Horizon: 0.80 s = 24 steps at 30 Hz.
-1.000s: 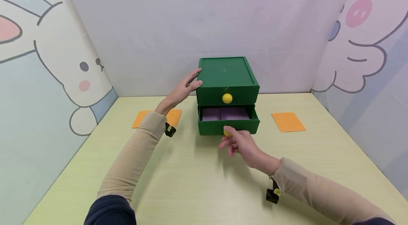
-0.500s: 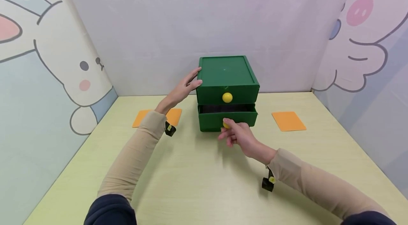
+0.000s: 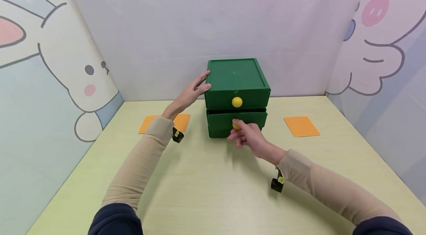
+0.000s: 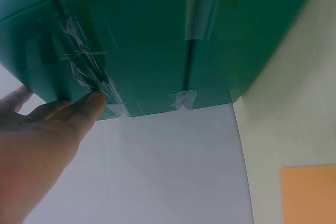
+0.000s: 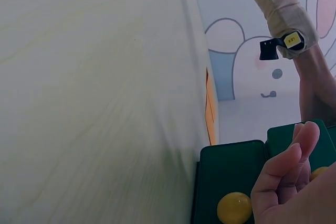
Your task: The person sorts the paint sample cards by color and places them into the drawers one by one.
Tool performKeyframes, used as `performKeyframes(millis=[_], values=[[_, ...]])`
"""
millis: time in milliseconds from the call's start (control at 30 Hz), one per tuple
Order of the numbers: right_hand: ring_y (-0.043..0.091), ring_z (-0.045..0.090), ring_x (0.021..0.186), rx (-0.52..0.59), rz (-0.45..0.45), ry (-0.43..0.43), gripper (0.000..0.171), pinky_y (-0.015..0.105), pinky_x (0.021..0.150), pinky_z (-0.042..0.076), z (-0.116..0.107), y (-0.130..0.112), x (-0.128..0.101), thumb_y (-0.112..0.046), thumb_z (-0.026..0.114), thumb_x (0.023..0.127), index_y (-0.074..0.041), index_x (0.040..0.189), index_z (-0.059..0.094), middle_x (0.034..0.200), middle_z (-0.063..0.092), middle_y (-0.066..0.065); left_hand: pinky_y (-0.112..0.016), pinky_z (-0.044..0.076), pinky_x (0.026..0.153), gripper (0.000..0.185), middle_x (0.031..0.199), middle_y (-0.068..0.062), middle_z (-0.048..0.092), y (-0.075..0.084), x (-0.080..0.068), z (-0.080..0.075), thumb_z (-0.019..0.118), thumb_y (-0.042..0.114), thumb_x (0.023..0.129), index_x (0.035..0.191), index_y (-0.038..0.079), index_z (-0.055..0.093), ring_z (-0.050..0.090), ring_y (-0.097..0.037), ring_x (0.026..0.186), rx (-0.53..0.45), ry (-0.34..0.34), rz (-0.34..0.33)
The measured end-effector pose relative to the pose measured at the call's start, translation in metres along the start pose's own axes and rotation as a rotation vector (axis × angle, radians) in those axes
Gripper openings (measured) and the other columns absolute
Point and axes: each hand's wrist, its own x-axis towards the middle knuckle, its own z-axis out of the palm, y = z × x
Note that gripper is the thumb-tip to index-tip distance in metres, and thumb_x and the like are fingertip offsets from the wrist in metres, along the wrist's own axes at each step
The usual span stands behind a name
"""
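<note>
My left hand [image 3: 191, 92] is stretched forward with straight fingers, palm turned inward, forearm sloping up from the elbow. My right hand [image 3: 247, 137] reaches ahead at a lower level, thumb and forefinger pinched together, remaining fingers loosely curled. Both forearms wear beige sleeves, each with a small black clip at the wrist.

From my left wrist camera I see my left hand [image 4: 39, 145] with straight fingers, fingertips [image 4: 94, 100] touching the side wall of the green plastic drawer box [image 4: 157, 40]. Clear tape strips [image 4: 202, 14] run across the wall just beyond my fingers. An orange card [image 4: 310, 195] lies well off to the side.
</note>
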Motion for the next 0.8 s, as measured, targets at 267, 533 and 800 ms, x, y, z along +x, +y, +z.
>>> performKeyframes(millis=[267,533,800], values=[[0.012,0.053,0.050,0.009,0.002,-0.005,0.053,0.023,0.054,0.046,-0.001,-0.001,0.005,-0.048,0.054,0.095,0.005,0.099,0.059,0.071,0.073,-0.001,-0.053,0.020,0.120,0.063,0.164,-0.004,0.008,0.000,0.000,0.000,0.039,0.027,0.100,0.157,0.017,0.013,0.009,-0.024,0.152,0.013,0.006,0.005],[0.011,0.054,0.050,0.022,0.005,0.006,0.051,0.022,0.054,0.047,-0.001,-0.004,0.009,-0.045,0.053,0.096,0.006,0.100,0.058,0.070,0.073,-0.001,-0.053,0.019,0.120,0.066,0.164,-0.003,0.008,0.000,0.000,0.000,0.042,0.032,0.099,0.157,0.017,0.012,0.008,-0.023,0.152,0.004,0.005,0.009],[0.010,0.054,0.049,0.036,0.022,0.012,0.047,0.021,0.053,0.047,-0.002,-0.006,0.014,-0.043,0.053,0.096,0.003,0.097,0.059,0.070,0.072,0.000,-0.053,0.019,0.120,0.065,0.165,-0.003,0.007,-0.001,0.001,0.000,0.041,0.030,0.100,0.157,0.017,0.012,0.008,-0.023,0.152,0.005,0.005,0.005]])
